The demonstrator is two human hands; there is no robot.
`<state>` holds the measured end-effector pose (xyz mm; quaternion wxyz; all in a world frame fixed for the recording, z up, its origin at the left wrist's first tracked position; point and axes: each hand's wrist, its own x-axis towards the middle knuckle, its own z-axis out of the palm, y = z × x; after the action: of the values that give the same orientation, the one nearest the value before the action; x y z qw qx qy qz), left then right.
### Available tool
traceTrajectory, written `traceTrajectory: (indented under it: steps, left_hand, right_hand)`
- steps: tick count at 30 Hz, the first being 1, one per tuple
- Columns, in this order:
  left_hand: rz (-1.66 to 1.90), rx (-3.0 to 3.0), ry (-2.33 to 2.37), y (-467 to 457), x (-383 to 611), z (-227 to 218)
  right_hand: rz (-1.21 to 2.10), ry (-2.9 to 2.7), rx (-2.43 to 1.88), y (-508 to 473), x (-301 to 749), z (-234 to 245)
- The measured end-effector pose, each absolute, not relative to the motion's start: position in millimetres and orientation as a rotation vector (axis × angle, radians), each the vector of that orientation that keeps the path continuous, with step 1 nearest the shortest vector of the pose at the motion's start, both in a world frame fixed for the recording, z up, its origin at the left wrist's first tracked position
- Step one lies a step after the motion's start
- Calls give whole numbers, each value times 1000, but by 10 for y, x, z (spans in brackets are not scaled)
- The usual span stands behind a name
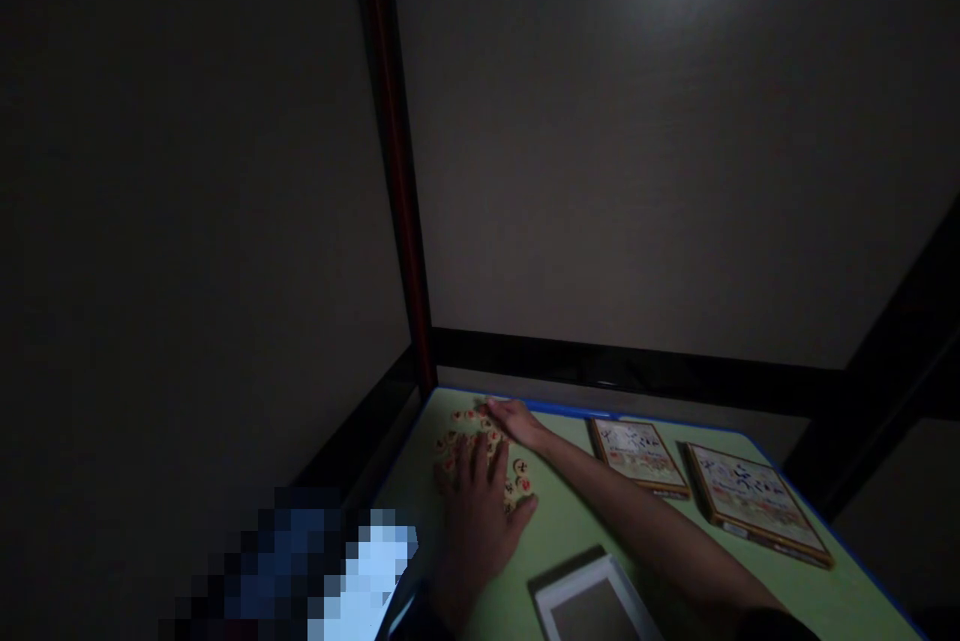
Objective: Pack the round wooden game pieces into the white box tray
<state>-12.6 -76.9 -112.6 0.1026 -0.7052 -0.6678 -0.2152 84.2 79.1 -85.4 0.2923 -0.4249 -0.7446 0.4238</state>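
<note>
Round Chinese chess pieces (523, 484) with red and black marks lie loosely grouped at the far left of the green table. My left hand (480, 511) rests over the near part of the group, palm down with its fingers spread, covering some of the pieces. At the far side of the group is my right hand (516, 421), its arm reaching across from the lower right. Its fingers lie stretched out beside the pieces, and no piece shows in its grasp. An open white box tray (551, 611) sits near the table's front, partly cut off by the frame.
Two flat printed game boxes, one (640, 456) beyond my right forearm and another (757, 501) farther right, lie on the green table (570, 541). The table has a blue edge and stands by a wall corner. A bright pixelated patch is at lower left.
</note>
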Motion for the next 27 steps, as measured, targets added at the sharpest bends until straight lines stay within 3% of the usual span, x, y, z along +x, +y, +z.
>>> traceTrajectory:
  steps: [15, 24, 27]
  left_hand:
    - [-612, -2097, -1949, -707, -127, -1055]
    - [-594, -2115, -1936, -726, -116, -1024]
    - [-575, -2142, -1959, -723, -112, -1009]
  right_hand:
    - [1361, -1974, -969, 808, 463, -908]
    - [1617, -1533, -859, 642, 582, -941]
    - [1539, -1424, -868, 607, 600, -948]
